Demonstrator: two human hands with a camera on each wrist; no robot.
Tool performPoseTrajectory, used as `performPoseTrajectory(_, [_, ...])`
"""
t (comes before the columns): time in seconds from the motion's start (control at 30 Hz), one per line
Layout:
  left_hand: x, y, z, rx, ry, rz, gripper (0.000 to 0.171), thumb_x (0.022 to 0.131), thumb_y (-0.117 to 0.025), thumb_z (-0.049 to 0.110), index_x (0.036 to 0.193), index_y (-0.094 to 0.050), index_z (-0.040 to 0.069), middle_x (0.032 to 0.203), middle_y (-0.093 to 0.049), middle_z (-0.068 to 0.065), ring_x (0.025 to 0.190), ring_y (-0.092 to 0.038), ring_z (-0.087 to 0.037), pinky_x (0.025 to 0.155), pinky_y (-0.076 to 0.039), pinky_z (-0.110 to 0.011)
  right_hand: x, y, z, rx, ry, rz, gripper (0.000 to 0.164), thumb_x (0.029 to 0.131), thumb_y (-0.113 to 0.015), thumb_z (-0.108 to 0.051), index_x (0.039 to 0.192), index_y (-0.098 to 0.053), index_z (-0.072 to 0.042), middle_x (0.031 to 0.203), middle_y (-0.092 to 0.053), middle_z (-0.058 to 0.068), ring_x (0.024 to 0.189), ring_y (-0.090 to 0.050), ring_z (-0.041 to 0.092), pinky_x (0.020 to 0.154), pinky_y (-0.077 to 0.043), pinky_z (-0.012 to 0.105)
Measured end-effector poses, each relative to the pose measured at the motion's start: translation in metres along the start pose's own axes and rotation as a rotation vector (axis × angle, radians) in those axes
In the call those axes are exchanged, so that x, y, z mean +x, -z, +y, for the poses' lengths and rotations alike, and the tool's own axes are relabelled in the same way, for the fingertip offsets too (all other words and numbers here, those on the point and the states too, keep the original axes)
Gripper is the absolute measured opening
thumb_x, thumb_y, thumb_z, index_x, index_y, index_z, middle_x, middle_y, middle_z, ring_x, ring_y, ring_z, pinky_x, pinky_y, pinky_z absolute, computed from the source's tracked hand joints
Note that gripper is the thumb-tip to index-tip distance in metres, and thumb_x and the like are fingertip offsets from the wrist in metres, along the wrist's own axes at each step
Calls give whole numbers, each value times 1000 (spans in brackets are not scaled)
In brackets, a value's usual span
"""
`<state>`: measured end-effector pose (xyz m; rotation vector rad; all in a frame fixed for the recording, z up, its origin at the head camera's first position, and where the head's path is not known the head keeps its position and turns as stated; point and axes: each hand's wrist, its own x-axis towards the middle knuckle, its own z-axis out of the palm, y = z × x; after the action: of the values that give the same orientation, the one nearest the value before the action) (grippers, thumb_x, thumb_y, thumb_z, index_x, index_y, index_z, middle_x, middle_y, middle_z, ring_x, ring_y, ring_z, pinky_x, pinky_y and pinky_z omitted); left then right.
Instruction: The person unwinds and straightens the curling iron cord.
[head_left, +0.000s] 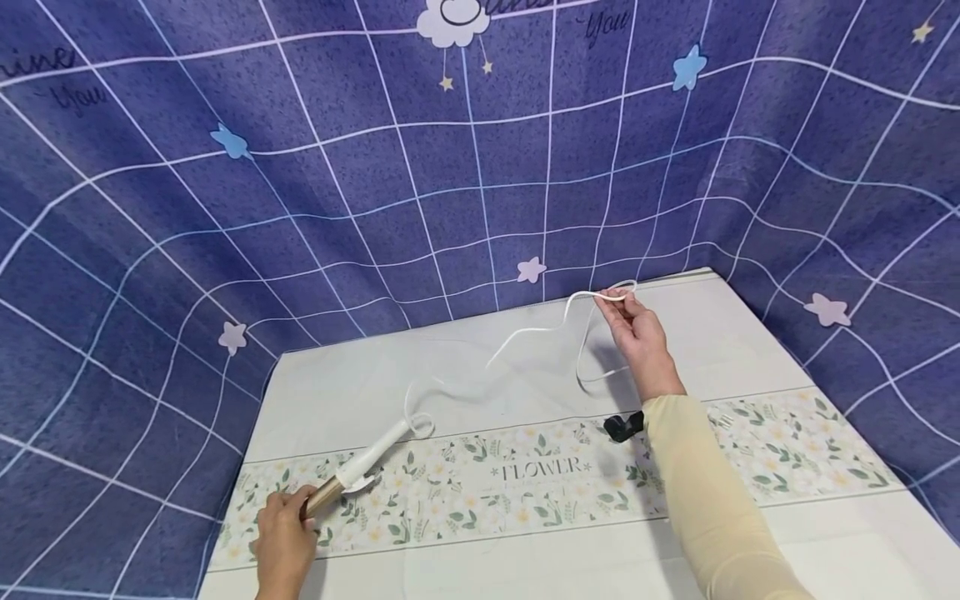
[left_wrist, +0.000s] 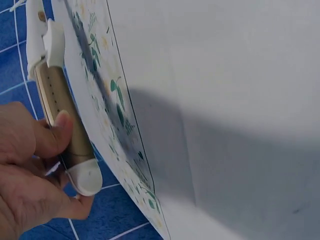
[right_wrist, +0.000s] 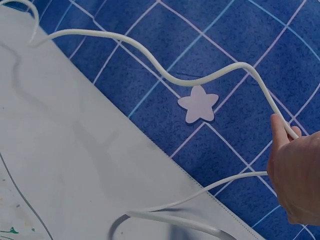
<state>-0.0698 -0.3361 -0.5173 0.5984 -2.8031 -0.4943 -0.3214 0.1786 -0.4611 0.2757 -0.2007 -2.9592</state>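
A curling iron (head_left: 371,458) with a white handle and gold barrel slants above the floral band of the table cover. My left hand (head_left: 287,533) grips the gold barrel near its end; in the left wrist view the thumb (left_wrist: 61,131) lies on the barrel, just above the white tip (left_wrist: 86,177). A white lever stands off the iron's side. From the handle's end a white cord (head_left: 536,330) runs in loose waves to my right hand (head_left: 637,337). The right fingers pinch that cord near the far table edge, and a loop of it (right_wrist: 235,177) hangs back toward the table.
The white table cover (head_left: 360,367) carries a printed floral band with the word FLOWER. Blue gridded cloth with stars (head_left: 480,167) rises behind and at both sides. A small black object (head_left: 622,427) shows beside the right sleeve (head_left: 701,492).
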Motion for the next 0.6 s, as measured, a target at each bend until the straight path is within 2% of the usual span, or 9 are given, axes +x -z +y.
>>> performPoseTrajectory(0.17, [-1, 2, -8, -32, 104, 28, 45, 75, -62, -15, 117, -61, 1, 108, -46, -24, 105, -41, -45, 75, -32, -72, -1, 2, 2, -17, 8, 16, 18, 102, -37, -4, 104, -46, 12, 97, -55, 29, 109, -56, 38, 116, -19, 38])
performPoseTrajectory(0.37, [-1, 10, -20, -102, 214, 38, 44, 76, -57, -14, 118, -56, -2, 112, -38, -32, 113, -32, -58, 77, -21, -85, 0, 5, 4, -39, 14, 6, 16, 102, -36, -5, 100, -43, 10, 96, -52, 24, 96, -57, 35, 116, -18, 38])
performPoseTrajectory(0.5, [0, 14, -29, -126, 282, 40, 42, 77, -56, -12, 118, -54, -2, 114, -34, -36, 115, -28, -62, 78, -17, -86, -1, 8, 8, -119, 18, -13, 20, 103, -33, -6, 97, -43, 10, 96, -51, 24, 94, -58, 34, 116, -17, 39])
performPoseTrajectory(0.6, [0, 16, -37, -136, 309, 54, 41, 77, -55, -11, 117, -54, -3, 113, -32, -38, 114, -28, -63, 76, -20, -85, -4, 11, 12, -199, 28, -23, 23, 103, -32, -7, 95, -43, 11, 96, -52, 26, 96, -59, 36, 116, -18, 40])
